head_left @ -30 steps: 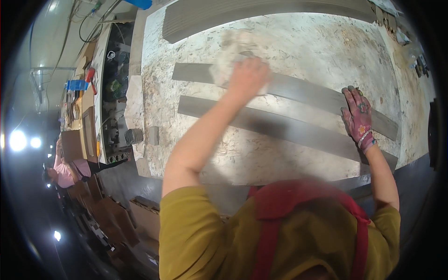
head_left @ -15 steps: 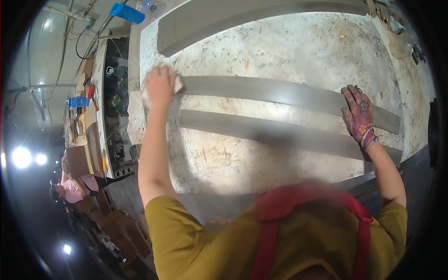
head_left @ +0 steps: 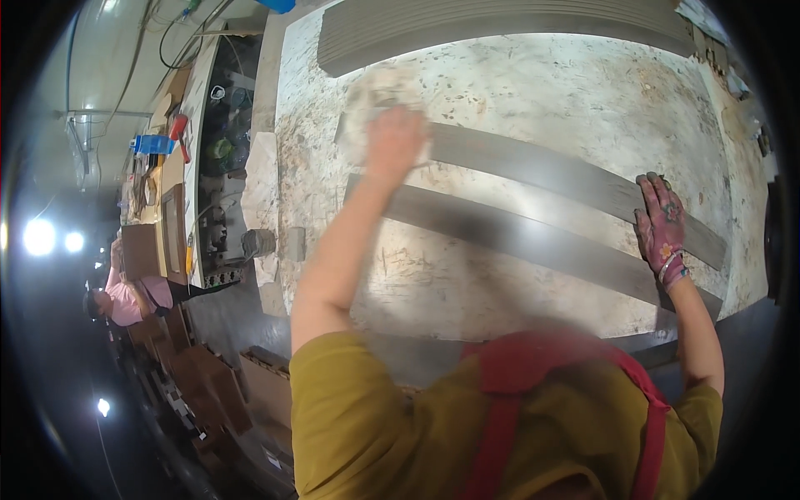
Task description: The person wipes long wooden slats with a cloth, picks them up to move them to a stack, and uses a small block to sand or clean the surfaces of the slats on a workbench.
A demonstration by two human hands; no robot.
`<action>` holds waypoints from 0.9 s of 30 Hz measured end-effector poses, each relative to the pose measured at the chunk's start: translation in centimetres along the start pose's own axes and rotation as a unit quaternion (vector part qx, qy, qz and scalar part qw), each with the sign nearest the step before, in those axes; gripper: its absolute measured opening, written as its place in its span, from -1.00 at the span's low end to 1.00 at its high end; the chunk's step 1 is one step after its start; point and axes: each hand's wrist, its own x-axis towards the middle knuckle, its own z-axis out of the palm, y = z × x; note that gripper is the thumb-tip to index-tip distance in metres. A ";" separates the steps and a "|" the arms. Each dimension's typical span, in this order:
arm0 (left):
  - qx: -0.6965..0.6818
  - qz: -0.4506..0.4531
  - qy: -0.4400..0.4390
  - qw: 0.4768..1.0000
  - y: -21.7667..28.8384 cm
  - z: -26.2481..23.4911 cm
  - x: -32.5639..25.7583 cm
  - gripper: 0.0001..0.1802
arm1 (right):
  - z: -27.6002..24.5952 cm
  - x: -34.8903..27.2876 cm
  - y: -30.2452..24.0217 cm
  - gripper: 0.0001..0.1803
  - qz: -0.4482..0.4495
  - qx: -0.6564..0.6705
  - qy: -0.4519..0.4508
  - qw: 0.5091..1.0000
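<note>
Two long, flat grey-brown strips lie side by side across the pale, stained worktop [head_left: 608,100], a far strip [head_left: 525,171] and a near strip [head_left: 517,237]. My left hand [head_left: 396,143], bare and smeared by motion, is over the left end of the far strip. Around its fingers shows a whitish cloth [head_left: 365,112], blurred, pressed to that strip. My right hand [head_left: 663,218] wears a pink flower-patterned glove with darkened fingertips. Its fingers lie stretched out near the right end of the far strip, while its wrist crosses toward the near strip.
A stack of similar strips [head_left: 500,23] lies along the worktop's far side. To the left stand a side bench with a red-headed tool [head_left: 179,129] and a blue container [head_left: 154,144]. A person in pink [head_left: 133,302] works beyond, near brown boards [head_left: 208,383].
My left hand with the cloth has moved right along the far strip from its left end. My right hand stays at the strips' right end. The whole view has shifted slightly.
</note>
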 end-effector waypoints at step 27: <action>0.170 -0.107 -0.060 0.978 -10.8 -0.7 -3.2 -0.70 | -0.1 0.1 0.1 -0.40 -0.010 -0.013 0.021 1.000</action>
